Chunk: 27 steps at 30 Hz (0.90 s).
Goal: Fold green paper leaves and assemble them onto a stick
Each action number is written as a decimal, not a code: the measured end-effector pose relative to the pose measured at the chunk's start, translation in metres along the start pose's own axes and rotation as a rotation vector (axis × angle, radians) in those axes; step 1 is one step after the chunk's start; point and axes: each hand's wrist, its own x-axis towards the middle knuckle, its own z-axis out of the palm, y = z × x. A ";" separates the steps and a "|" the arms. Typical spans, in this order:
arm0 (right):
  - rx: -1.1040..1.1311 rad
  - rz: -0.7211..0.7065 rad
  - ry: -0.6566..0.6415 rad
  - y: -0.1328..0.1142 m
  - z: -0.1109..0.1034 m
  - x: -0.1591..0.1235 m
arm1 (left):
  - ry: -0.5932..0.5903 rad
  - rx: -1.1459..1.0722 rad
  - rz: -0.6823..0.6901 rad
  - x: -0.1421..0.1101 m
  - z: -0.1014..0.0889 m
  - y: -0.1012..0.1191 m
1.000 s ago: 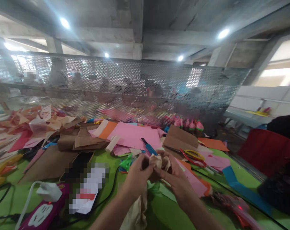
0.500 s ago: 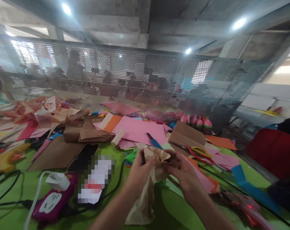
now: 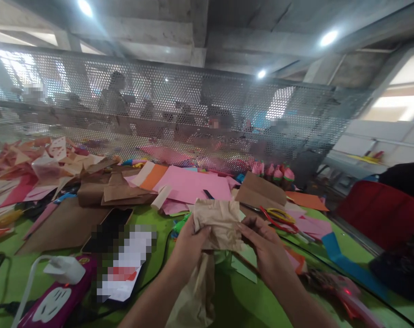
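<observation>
Between my two hands is a crumpled piece of tan paper point(image 3: 220, 222), spread fairly flat and wrinkled. My left hand point(image 3: 189, 239) pinches its left side, thumb across the front. At the right edge, my right hand point(image 3: 261, 237) grips it between thumb and fingers. Beneath them a longer crumpled tan paper strip point(image 3: 196, 296) hangs or lies toward the front edge; whether it joins the held piece I cannot tell. Some green material point(image 3: 182, 224) shows just behind my left hand. A pale green sheet point(image 3: 246, 264) lies under my right hand.
Red-handled scissors point(image 3: 278, 219), pink paper point(image 3: 193, 184) and brown paper point(image 3: 261, 193) lie beyond my hands. To the left are a dark phone point(image 3: 107, 230), a purple power strip point(image 3: 56, 296) and cables. A pink glue gun point(image 3: 346, 291) with a red light lies right. A perforated metal screen point(image 3: 179, 114) stands behind.
The tan paper was bunched up between my hands and is now opened out flatter and wider. My hands have moved slightly apart. The whole view has shifted a little.
</observation>
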 end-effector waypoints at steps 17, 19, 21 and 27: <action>-0.481 -0.226 -0.307 -0.007 0.002 -0.003 | -0.027 -0.043 -0.202 -0.005 -0.002 0.009; -0.465 -0.200 -0.282 -0.006 0.001 -0.001 | -0.066 -0.016 -0.223 -0.006 -0.002 0.008; -0.445 -0.171 -0.260 -0.006 0.002 -0.001 | -0.093 0.003 -0.228 -0.005 -0.003 0.007; -0.307 -0.056 -0.185 -0.007 0.007 -0.006 | -0.167 -0.025 -0.242 -0.008 -0.005 0.004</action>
